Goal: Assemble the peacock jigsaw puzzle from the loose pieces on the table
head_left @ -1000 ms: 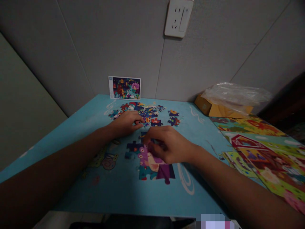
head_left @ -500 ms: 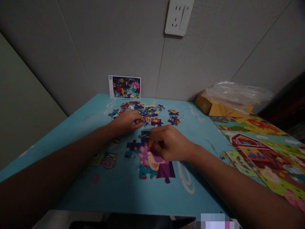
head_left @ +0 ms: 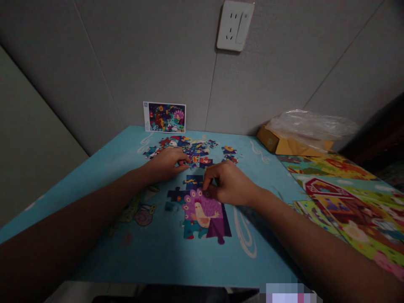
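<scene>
Since a second ago the right hand [head_left: 232,185] has slid off the joined puzzle [head_left: 203,210] on the table [head_left: 158,256], its grip pinching at the top edge; left hand [head_left: 167,163] rests curled on loose pieces [head_left: 192,148] — thin, light card, best nipped by edges.

You have bare room on the light-blue printed tabletop [head_left: 104,168] at lower left and lower centre. The loose scatter of dark jigsaw pieces [head_left: 192,148] blocks upper centre; the yellow cardboard box under clear plastic [head_left: 293,141] blocks upper right.
</scene>
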`<action>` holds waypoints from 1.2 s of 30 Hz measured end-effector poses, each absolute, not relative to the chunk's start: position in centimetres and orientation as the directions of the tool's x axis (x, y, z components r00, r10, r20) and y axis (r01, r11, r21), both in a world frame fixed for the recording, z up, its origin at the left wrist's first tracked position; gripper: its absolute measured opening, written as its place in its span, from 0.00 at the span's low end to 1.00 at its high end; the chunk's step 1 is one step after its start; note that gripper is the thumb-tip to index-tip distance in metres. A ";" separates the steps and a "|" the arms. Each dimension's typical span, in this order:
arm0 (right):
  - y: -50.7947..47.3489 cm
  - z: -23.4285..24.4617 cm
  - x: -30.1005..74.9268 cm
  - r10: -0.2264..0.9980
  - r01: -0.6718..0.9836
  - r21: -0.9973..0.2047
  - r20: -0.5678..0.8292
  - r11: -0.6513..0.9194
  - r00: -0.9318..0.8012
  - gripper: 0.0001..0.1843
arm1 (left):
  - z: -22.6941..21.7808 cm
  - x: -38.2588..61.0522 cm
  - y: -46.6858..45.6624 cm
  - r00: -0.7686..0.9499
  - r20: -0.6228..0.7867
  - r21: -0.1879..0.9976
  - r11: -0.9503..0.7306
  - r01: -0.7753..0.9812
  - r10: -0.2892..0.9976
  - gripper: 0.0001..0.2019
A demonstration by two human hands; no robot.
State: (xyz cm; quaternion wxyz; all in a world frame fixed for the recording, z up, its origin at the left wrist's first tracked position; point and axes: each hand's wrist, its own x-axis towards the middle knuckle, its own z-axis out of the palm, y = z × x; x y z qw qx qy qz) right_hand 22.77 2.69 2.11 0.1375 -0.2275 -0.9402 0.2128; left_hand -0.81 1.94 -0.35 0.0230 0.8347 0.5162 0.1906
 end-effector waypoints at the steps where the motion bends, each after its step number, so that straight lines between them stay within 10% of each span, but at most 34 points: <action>1: 2.7 2.0 22.7 0.480 0.364 -0.458 0.165 0.811 -0.862 0.11 | -0.3 -0.8 1.9 0.398 0.297 0.235 -0.470 0.851 0.868 0.08; 13: 2.4 1.3 22.5 0.375 0.300 -0.380 0.141 0.875 -0.916 0.16 | -0.2 -0.7 1.7 0.386 0.294 0.221 -0.455 0.863 0.875 0.07; 21: 5.5 0.4 23.0 0.692 0.596 -0.354 0.327 0.721 -0.644 0.16 | -0.1 -0.6 1.7 0.381 0.282 0.223 -0.447 0.867 0.880 0.08; 24: 7.0 -0.7 23.1 0.645 0.584 -0.274 0.327 0.764 -0.691 0.32 | -0.1 -0.6 1.7 0.385 0.281 0.219 -0.449 0.866 0.879 0.09; 36: 7.1 -0.4 22.6 0.701 0.625 -0.319 0.309 0.713 -0.642 0.32 | 0.1 -0.5 1.7 0.370 0.275 0.237 -0.435 0.869 0.887 0.08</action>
